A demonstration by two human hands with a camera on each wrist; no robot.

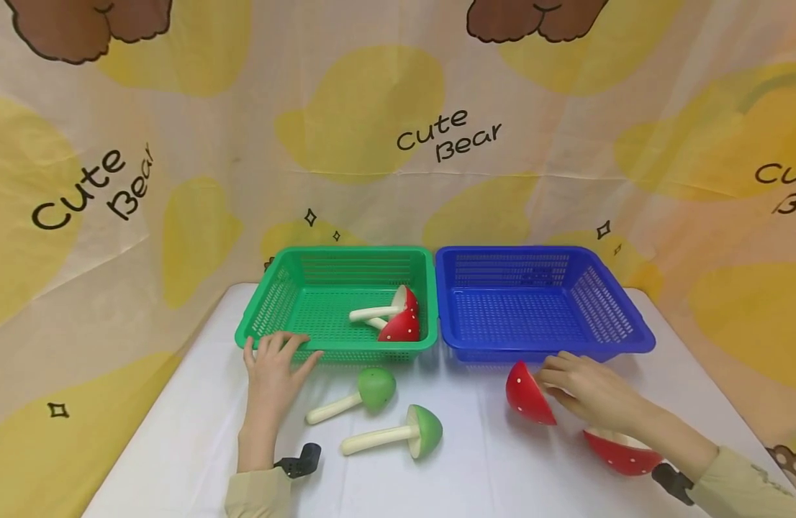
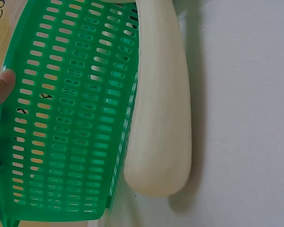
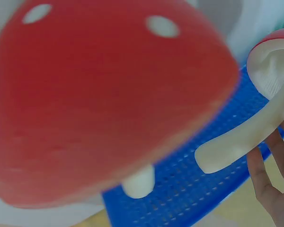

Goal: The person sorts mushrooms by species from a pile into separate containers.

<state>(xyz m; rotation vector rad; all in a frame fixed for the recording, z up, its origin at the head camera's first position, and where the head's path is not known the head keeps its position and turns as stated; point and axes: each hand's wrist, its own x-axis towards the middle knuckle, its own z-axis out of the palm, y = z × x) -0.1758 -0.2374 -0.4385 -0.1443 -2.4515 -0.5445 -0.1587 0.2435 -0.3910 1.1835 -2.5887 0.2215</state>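
My left hand [image 1: 273,368] grips the front rim of the green basket [image 1: 336,346] near its left corner, its thumb [image 2: 3,84] outside the wall in the left wrist view. My right hand [image 1: 582,388] holds a red toy mushroom [image 1: 527,396] with white dots by its pale stem [image 3: 244,142], in front of the blue basket [image 1: 489,345]. The cap points left, its hollow underside toward the hand. Another red toy mushroom [image 1: 621,453] lies under the right wrist, its cap [image 3: 109,94] large in the right wrist view.
Two green toy mushrooms [image 1: 376,389] [image 1: 427,433] lie on the white table [image 1: 476,467] between the hands, stems pointing left. Inside the green basket, two red toy mushrooms [image 1: 401,329] rest at the right end. A printed cloth [image 1: 346,144] hangs behind the baskets.
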